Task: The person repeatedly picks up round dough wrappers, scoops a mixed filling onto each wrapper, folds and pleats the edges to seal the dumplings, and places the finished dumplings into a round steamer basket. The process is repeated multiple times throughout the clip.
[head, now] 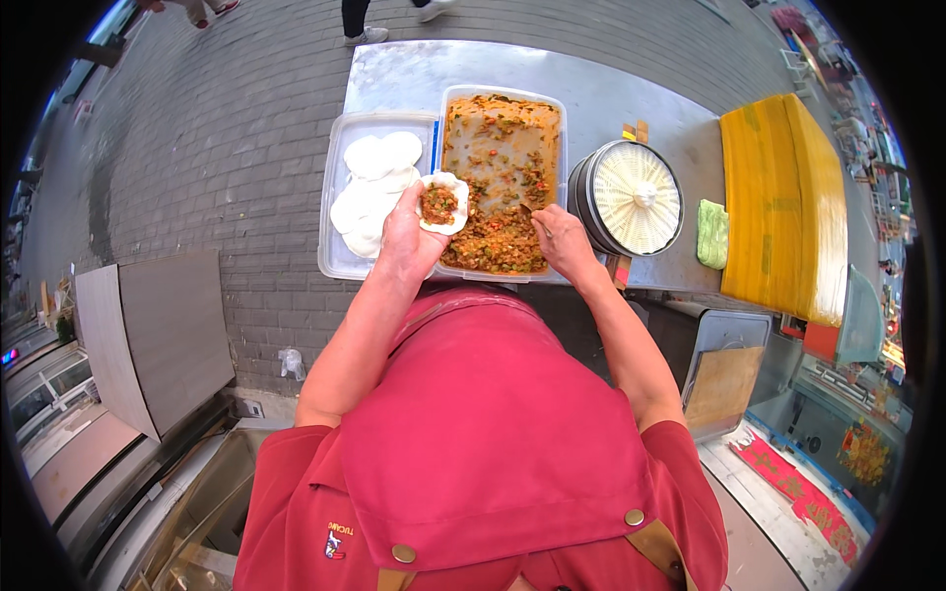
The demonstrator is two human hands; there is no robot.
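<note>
My left hand point(410, 236) cradles a round dough wrapper point(460, 214) with a heap of chopped filling point(438, 204) at its centre. Fingers of my right hand point(565, 242) close around a small utensil point(526, 211), whose tip is at the filling; its exact kind is hard to tell. Below both hands lies a clear plastic tub point(563, 140) of reddish-brown chopped filling with green and red bits. That filling is deepest along the near side, with only a thin layer farther off. Several white dough wrappers point(368, 214) overlap in a shallow plastic tray point(332, 148) on the left.
A metal table point(399, 70) carries the containers. Right of the tub stand a round steamer with a woven lid point(639, 196), a green cloth point(712, 235) and a yellow-wrapped box point(776, 207). Passers-by's legs point(362, 22) show on the brick pavement point(266, 148) beyond.
</note>
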